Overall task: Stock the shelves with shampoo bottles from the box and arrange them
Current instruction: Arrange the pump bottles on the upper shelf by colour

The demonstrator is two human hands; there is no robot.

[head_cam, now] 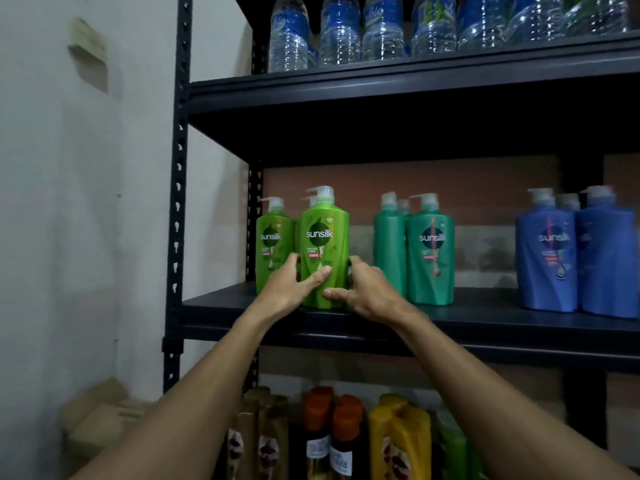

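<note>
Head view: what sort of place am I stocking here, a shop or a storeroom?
Probably a shop's stockroom: dark metal shelving holds shampoo bottles grouped by colour, water bottles stand above, cardboard boxes lie by the wall.

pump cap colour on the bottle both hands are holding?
White, above a light green bottle body; shows best in the head view.

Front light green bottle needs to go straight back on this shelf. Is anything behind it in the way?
Yes. The left hand and right hand grip the front light green bottle, but a rear green bottle stands right behind it, with only its pump showing.
</note>
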